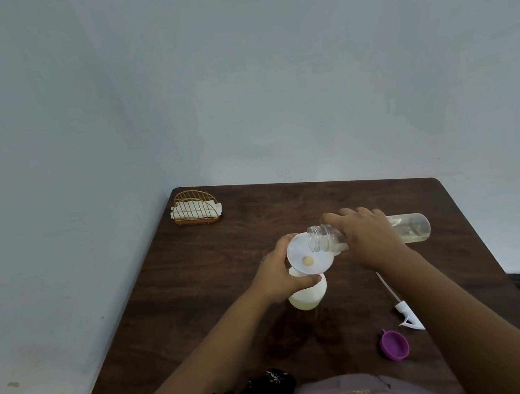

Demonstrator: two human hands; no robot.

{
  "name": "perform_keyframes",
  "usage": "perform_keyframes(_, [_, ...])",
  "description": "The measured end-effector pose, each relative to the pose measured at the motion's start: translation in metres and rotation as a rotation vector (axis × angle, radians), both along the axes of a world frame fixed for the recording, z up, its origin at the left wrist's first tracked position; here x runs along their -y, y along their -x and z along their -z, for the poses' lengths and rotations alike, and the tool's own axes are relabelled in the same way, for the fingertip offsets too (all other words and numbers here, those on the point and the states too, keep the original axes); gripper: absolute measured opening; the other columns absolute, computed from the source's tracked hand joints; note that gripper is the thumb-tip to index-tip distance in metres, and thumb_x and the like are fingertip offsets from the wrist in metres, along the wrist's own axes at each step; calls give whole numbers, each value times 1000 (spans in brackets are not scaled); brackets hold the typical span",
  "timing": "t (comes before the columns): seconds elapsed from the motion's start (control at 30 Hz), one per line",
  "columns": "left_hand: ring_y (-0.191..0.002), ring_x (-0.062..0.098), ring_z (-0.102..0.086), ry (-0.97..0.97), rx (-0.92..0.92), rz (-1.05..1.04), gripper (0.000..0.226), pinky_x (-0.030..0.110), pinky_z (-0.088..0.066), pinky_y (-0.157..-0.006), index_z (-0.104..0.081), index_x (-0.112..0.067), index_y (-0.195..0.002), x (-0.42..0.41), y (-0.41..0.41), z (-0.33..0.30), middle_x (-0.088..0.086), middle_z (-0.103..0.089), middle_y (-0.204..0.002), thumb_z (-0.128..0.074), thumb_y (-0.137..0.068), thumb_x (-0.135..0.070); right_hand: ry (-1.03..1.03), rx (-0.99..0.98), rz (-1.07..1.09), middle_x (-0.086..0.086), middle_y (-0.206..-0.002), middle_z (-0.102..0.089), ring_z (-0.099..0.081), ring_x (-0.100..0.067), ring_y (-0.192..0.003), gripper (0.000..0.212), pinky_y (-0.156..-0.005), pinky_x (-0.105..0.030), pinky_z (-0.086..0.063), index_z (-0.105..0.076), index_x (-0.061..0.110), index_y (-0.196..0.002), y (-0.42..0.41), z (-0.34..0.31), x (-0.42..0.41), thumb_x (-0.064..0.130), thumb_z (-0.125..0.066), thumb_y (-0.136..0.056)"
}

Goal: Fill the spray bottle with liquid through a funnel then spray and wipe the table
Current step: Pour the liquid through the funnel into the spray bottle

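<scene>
Two hands work near the middle of the dark brown wooden worktop [197,286], seen from the head camera. At the far left corner stands a gold wire napkin holder [196,208] with white napkins in it, well apart from the hands. Near the right forearm lies a white spray trigger head with its long dip tube [399,305], flat on the wood, and just beside its nozzle end sits a small purple plastic cap [395,345], its hollow side facing up. A black crumpled cloth [259,390] lies at the near edge, against the person's mauve garment. Both forearms cross the near half of the worktop and hide part of it.

The white opaque spray bottle [308,295] stands upright, with a white round plastic funnel [308,254] seated in its neck; a pale yellowish spot shows at the funnel's throat. The left hand [277,280] is curled round the bottle's shoulder just under the funnel, thumb across the front. The right hand [368,239] grips a clear plastic bottle [410,227] tipped almost level, its open threaded mouth over the funnel's rim; a little pale liquid lies along its lower side.
</scene>
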State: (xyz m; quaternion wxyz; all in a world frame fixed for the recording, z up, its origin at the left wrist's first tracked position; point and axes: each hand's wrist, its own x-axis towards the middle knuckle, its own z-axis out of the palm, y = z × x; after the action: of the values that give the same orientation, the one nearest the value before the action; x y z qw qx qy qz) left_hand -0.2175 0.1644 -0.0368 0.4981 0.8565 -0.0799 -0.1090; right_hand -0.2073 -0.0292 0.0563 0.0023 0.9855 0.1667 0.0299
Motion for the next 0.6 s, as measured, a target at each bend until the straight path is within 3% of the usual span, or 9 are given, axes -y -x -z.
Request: perform_keyframes(0.6, [-119, 9, -53, 3, -17, -1, 87, 41, -53, -98, -36, -40, -139, -1, 0, 0, -18, -52, -129, -87, -69, -36, 28, 16, 9, 8, -106, -58, -56, -19, -97, 46, -88, -34, -40, -44, 37, -129, -3, 8, 3, 31, -60, -86])
